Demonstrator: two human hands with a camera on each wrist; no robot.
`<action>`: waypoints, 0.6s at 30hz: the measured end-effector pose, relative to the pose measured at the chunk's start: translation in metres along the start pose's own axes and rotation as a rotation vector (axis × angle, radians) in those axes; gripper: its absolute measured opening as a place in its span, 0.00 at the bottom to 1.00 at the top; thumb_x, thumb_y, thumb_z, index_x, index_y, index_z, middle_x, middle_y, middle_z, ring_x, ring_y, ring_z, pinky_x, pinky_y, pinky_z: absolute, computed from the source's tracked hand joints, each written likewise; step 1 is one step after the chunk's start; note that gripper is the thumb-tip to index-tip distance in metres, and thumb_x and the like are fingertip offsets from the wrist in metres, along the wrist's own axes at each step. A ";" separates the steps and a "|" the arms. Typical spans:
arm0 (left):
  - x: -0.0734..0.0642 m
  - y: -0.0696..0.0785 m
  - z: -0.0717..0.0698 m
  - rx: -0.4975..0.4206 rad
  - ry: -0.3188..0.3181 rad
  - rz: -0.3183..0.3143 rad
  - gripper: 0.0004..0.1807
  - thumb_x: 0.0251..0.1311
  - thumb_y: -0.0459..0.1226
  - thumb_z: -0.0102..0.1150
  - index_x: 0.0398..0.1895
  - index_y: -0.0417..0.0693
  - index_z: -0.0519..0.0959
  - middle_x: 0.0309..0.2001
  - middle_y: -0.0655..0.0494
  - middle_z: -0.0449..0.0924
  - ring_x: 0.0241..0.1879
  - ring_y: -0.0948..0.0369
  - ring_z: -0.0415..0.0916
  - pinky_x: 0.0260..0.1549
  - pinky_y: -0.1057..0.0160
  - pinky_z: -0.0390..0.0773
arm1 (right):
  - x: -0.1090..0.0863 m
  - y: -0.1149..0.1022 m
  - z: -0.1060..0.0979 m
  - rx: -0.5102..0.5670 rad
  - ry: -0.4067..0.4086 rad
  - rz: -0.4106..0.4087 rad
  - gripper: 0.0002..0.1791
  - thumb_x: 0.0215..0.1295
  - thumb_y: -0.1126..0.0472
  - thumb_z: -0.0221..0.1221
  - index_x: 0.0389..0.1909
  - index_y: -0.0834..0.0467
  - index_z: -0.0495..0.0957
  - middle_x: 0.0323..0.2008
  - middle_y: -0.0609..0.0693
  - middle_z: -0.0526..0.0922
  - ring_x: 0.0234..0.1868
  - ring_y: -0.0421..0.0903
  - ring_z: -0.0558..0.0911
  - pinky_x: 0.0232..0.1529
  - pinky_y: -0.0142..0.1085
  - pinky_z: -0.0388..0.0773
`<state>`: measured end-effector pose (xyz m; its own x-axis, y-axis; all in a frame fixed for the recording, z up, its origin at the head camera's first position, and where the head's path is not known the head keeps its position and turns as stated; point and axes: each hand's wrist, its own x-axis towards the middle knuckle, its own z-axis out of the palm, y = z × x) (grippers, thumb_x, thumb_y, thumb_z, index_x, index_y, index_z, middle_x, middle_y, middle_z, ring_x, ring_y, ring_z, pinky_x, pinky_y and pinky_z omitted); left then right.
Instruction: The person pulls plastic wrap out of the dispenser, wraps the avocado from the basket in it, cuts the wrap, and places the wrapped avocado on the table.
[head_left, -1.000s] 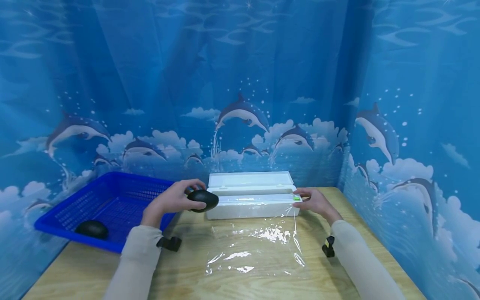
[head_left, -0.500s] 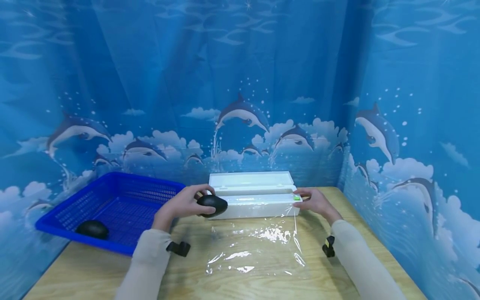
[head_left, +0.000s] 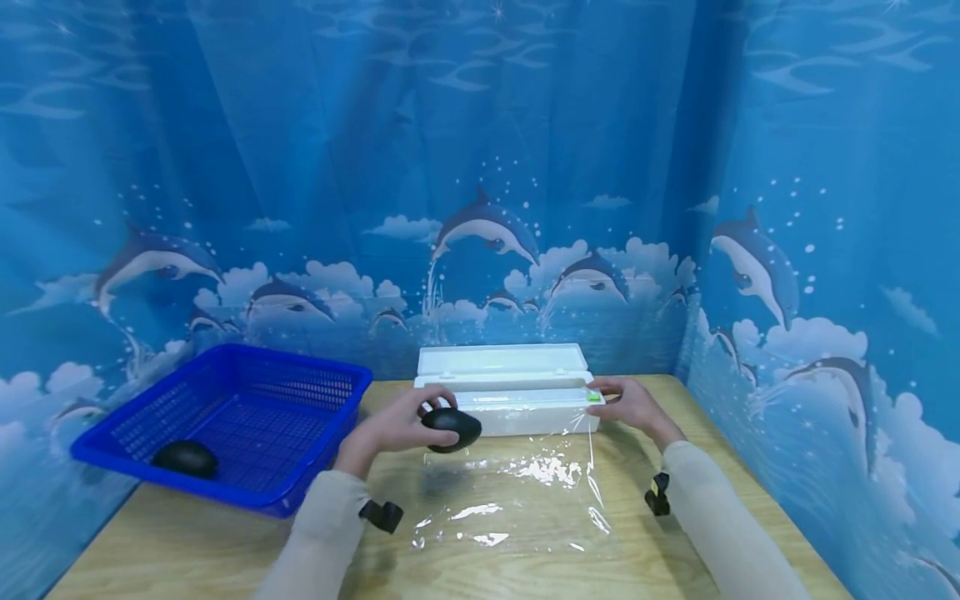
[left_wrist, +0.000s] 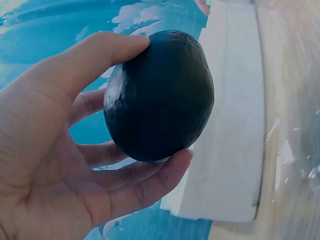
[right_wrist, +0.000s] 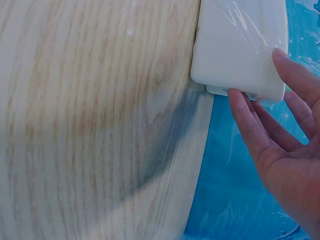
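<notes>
My left hand (head_left: 401, 423) holds a dark avocado (head_left: 454, 430) between thumb and fingers, over the near left corner of a white cling film box (head_left: 525, 420). In the left wrist view, the thumb lies at one end of the avocado (left_wrist: 160, 100) and fingertips support the other side. The box stands with its lid (head_left: 502, 360) raised. Clear cling film (head_left: 510, 500) stretches from it toward me, flat over the table. At the box's right end, my right hand (head_left: 633, 408) grips the corner, beside a small green piece (head_left: 593, 397). The right wrist view shows thumb and fingertips against that end.
A blue plastic basket (head_left: 277, 500) stands at the left of the wooden table (head_left: 225, 558), with a second dark avocado (head_left: 185, 458) in its near left corner. A blue dolphin-print curtain (head_left: 480, 125) hangs behind and to the right.
My left hand has carried the avocado rightward and toward me, from beside the basket to near the film's left edge. The right hand keeps its place at the box.
</notes>
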<state>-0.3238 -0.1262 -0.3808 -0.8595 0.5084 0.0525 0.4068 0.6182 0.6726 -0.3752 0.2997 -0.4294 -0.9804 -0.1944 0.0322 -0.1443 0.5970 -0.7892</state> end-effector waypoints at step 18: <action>0.023 0.009 0.040 0.024 -0.070 0.092 0.21 0.54 0.46 0.75 0.50 0.58 0.80 0.50 0.50 0.85 0.46 0.55 0.82 0.49 0.51 0.82 | 0.000 0.000 -0.001 -0.003 -0.005 -0.014 0.33 0.65 0.56 0.70 0.67 0.65 0.74 0.68 0.72 0.73 0.61 0.65 0.79 0.53 0.46 0.86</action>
<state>-0.3273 -0.0856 -0.4028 -0.7950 0.6035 0.0609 0.4906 0.5807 0.6496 -0.3749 0.3005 -0.4287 -0.9776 -0.2064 0.0401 -0.1582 0.5963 -0.7870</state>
